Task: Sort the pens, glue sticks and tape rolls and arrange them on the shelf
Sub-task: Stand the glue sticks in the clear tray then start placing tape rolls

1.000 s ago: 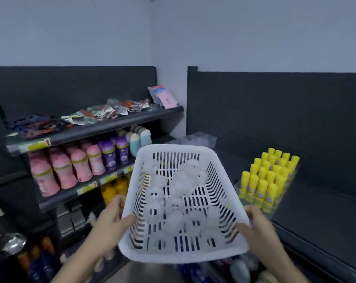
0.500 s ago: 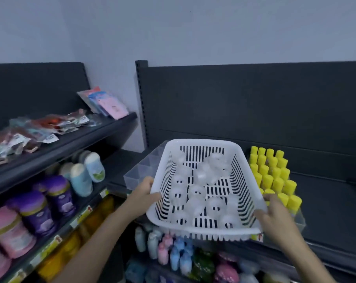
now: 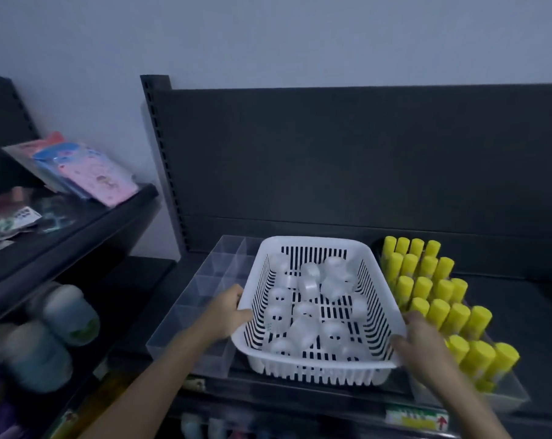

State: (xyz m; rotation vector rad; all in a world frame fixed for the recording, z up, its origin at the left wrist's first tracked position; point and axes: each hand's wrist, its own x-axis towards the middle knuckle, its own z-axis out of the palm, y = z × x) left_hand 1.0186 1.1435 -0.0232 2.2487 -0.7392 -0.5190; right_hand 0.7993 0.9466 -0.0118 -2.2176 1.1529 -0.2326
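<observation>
Left hand (image 3: 227, 312) grips the basket (image 3: 319, 370) at its nine o'clock rim, and right hand (image 3: 417, 340) has its fingers curled round the four o'clock corner. Tape rolls (image 3: 309, 280) lie loose inside, glue sticks (image 3: 439, 299) standing at three o'clock. Next, I reckon: settle it on the shelf (image 3: 521, 312), then move rolls into the clear tray (image 3: 205, 289).

We've got both hands on the white basket (image 3: 376, 299) of clear tape rolls (image 3: 309, 285), left hand (image 3: 227, 315) and right hand (image 3: 420, 340) gripping its sides, yellow glue sticks (image 3: 439, 299) just beside.
</observation>
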